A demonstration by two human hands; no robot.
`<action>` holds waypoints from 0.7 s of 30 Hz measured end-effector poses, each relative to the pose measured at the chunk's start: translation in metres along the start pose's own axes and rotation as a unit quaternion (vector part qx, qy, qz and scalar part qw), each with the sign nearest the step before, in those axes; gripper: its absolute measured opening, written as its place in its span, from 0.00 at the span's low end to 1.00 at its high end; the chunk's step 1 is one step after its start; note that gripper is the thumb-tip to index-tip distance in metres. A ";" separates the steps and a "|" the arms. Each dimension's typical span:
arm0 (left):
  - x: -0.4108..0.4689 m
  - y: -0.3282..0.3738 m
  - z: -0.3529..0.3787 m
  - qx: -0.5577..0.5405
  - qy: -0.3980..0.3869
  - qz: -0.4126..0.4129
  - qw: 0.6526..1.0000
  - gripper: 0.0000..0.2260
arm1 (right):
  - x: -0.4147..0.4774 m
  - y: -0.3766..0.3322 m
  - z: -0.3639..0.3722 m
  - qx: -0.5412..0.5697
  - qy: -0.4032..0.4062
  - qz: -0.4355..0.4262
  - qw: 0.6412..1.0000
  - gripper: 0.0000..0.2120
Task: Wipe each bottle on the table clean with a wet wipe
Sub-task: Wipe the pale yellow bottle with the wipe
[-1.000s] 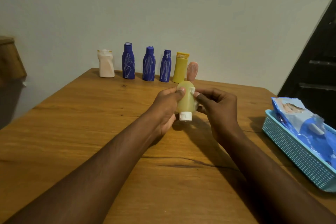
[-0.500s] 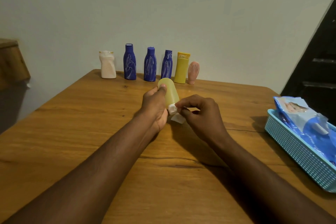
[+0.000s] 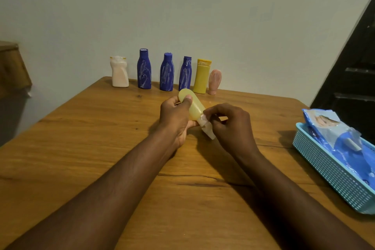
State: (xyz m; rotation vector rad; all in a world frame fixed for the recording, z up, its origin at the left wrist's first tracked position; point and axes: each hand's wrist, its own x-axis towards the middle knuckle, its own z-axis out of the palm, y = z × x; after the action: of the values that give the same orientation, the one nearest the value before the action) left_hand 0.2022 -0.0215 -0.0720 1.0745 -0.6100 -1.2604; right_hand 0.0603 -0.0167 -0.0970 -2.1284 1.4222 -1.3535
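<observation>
My left hand (image 3: 175, 118) grips a small pale yellow bottle (image 3: 193, 106) above the middle of the wooden table (image 3: 81, 148). The bottle is tilted, its base up and away from me, its white cap toward my right hand. My right hand (image 3: 231, 126) pinches a small folded wet wipe (image 3: 208, 129) against the cap end. Along the far edge stands a row of bottles: a white one (image 3: 119, 72), three blue ones (image 3: 144, 69) (image 3: 167, 72) (image 3: 185, 73) streaked with white smears, a yellow one (image 3: 202, 76) and a small pink one (image 3: 214, 82).
A teal plastic basket (image 3: 332, 176) sits at the table's right edge with a blue pack of wet wipes (image 3: 343, 140) in it. A brown piece of furniture (image 3: 12, 67) stands off to the left. A dark doorway (image 3: 355, 71) is at the right.
My left hand has tilted the yellow bottle from cap-down to slanted and moved it left. My right hand's wipe has gone from the bottle's body down to its cap end.
</observation>
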 end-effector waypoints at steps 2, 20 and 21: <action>0.000 -0.002 0.001 0.006 0.000 0.006 1.000 0.22 | 0.002 0.001 -0.002 0.005 -0.001 0.020 1.000 0.11; 0.003 -0.005 0.002 -0.008 -0.026 0.014 1.000 0.19 | 0.000 -0.004 -0.001 0.050 0.017 -0.013 0.999 0.05; 0.002 -0.005 0.002 -0.017 -0.031 0.009 0.999 0.19 | 0.001 -0.002 -0.001 0.065 0.021 0.019 0.997 0.05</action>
State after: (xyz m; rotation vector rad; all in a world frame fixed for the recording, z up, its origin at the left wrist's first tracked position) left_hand 0.1987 -0.0238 -0.0763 1.0030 -0.6418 -1.2880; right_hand 0.0605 -0.0165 -0.0941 -1.9932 1.3422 -1.4424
